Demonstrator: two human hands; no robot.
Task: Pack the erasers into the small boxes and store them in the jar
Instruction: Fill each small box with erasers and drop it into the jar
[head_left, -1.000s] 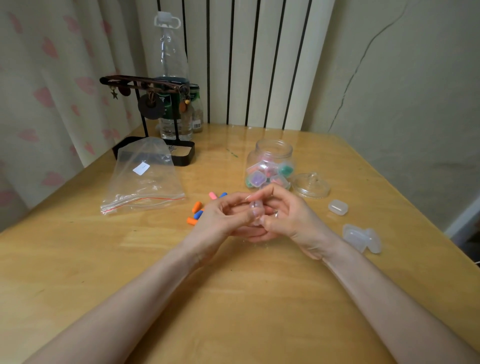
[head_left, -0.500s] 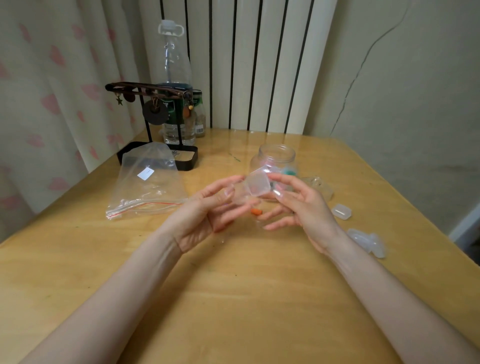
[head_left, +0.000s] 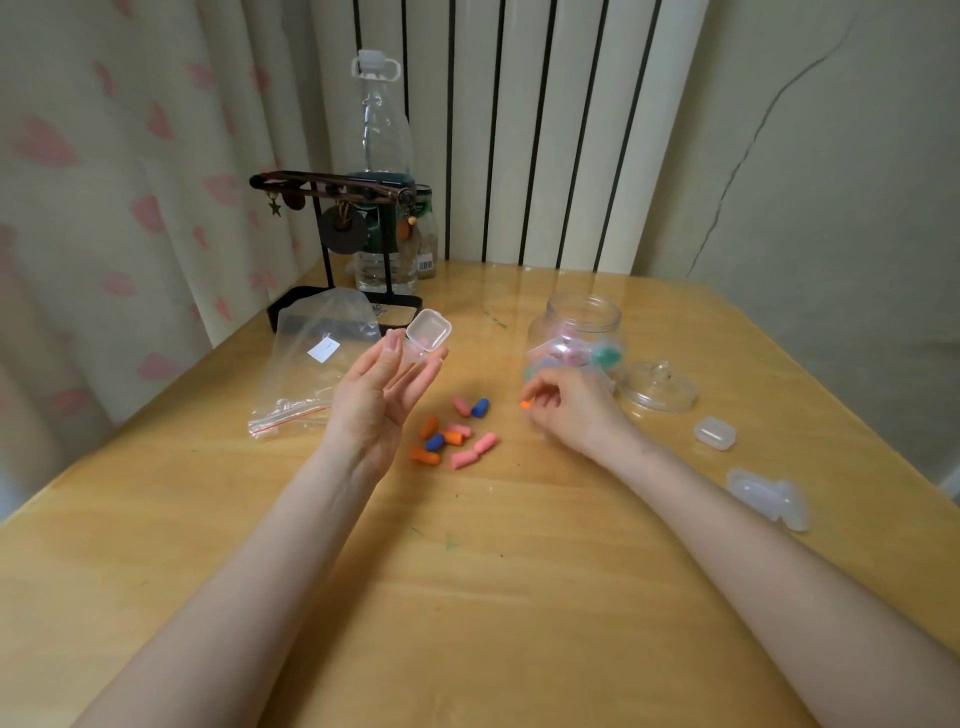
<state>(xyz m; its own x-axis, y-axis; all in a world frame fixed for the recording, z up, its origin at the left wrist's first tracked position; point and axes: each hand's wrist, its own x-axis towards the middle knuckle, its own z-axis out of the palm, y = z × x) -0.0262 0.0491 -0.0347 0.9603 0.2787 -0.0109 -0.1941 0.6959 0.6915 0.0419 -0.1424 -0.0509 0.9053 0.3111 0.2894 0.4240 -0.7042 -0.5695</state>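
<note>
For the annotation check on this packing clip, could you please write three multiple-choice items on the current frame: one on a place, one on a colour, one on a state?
1. Where does the jar lid lie?
A. On the jar
B. On the table right of the jar
C. In the plastic bag

2. What colour is the eraser pinched in the right hand?
A. Orange
B. Blue
C. Green

3. In what state is the small box held in the left hand?
A. Snapped shut
B. Open, lid flipped up
C. Crushed flat

Answers:
1. B: the jar lid rests on the table beside the open-mouthed jar.
2. A: an orange eraser shows at the fingertips of the right hand.
3. B: the small box in the left hand has its lid hinged up, with something pink inside.
</note>
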